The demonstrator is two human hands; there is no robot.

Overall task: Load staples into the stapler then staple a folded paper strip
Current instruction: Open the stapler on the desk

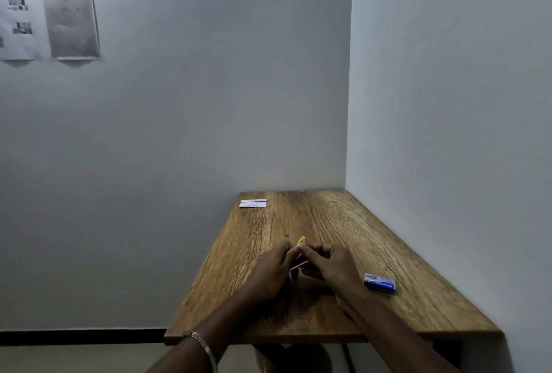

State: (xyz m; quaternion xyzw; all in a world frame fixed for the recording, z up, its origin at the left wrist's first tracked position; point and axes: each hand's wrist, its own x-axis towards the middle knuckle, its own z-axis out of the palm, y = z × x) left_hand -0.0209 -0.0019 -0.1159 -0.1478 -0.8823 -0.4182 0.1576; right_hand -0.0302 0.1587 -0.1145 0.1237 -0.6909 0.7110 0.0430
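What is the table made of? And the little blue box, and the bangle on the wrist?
Table: looks like wood with a matt finish; grain lines show, though it may be laminate. Blue box: probably printed cardboard, with flat folded edges. Bangle: likely metal; it shines silvery.

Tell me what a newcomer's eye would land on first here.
Both hands, left hand and right hand, meet at mid-table over a small yellow-tipped object. A blue box lies to their right, and white paper sits at the wooden table's far left corner.
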